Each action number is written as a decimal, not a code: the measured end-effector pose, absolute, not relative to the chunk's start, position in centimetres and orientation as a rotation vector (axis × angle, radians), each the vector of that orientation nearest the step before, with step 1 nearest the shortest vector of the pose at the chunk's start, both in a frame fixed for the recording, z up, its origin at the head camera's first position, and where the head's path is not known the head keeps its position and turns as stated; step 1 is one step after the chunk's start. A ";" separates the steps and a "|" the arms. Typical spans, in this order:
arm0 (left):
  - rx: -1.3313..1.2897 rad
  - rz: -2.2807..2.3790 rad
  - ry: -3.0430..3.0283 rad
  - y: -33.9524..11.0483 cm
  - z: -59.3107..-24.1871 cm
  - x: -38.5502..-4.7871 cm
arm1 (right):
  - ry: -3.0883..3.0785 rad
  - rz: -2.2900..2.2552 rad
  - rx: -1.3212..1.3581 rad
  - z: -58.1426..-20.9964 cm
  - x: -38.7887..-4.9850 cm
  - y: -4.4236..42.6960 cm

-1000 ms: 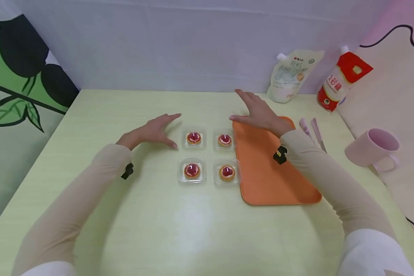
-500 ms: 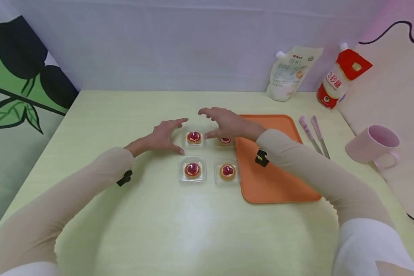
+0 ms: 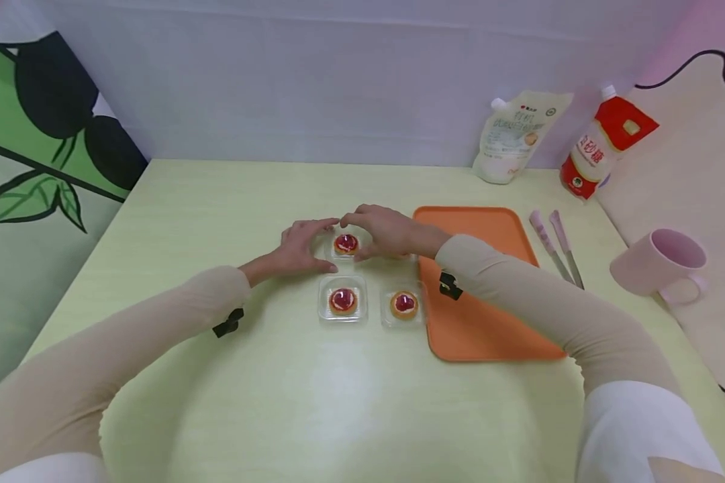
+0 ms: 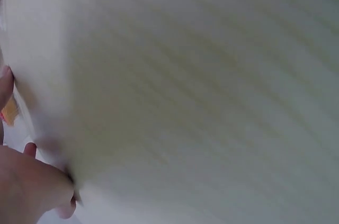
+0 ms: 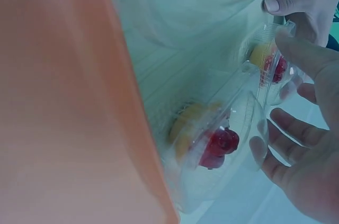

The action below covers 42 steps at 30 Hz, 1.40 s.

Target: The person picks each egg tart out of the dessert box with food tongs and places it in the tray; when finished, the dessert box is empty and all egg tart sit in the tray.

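Two pairs of clear plastic boxes, each with a small tart topped in red, stand on the table. In the head view, my left hand [image 3: 299, 248] is at the left side of the far left box [image 3: 346, 243], thumb and fingers spread about it. From the other side my right hand [image 3: 389, 231] reaches across the far right box, its fingertips at the far left box's right side. That far right box, with its tart [image 5: 212, 142], shows in the right wrist view below the loosely bent right fingers. Nearer me are the front left box [image 3: 342, 301] and front right box [image 3: 404, 305].
An orange tray [image 3: 489, 329] lies right of the boxes, beside the right forearm. Two pink-handled utensils [image 3: 557, 245] and a pink mug [image 3: 655, 261] are farther right. A white pouch [image 3: 516, 137] and a red pouch [image 3: 604, 144] stand at the back.
My right hand has moved left from above the tray to the far left box. My left hand has shifted slightly right, closer to that box. The boxes have stayed put.
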<state>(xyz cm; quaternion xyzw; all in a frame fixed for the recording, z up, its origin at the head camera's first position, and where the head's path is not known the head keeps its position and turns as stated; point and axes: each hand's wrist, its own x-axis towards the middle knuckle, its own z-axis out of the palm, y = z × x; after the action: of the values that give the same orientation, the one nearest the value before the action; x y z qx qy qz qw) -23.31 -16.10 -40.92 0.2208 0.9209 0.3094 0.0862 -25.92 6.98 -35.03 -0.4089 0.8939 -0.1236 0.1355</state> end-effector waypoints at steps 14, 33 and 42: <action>0.582 1.058 2.787 -15.4 -41.8 -23.4 | 2.609 -0.367 -1.234 -35.4 -25.7 6.5; 0.554 1.087 2.808 -15.1 -42.0 -23.2 | 2.664 -0.198 -1.260 -35.6 -25.6 6.2; 0.524 1.089 2.803 -15.1 -41.9 -23.1 | 2.615 -0.257 -1.297 -35.3 -26.3 6.4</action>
<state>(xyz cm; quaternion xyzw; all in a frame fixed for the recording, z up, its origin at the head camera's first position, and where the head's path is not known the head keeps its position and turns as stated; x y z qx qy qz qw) -23.14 -15.06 -41.93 0.1715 0.9174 0.3564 0.0445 -26.29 6.41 -35.29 -0.4400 0.8875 -0.0872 0.1056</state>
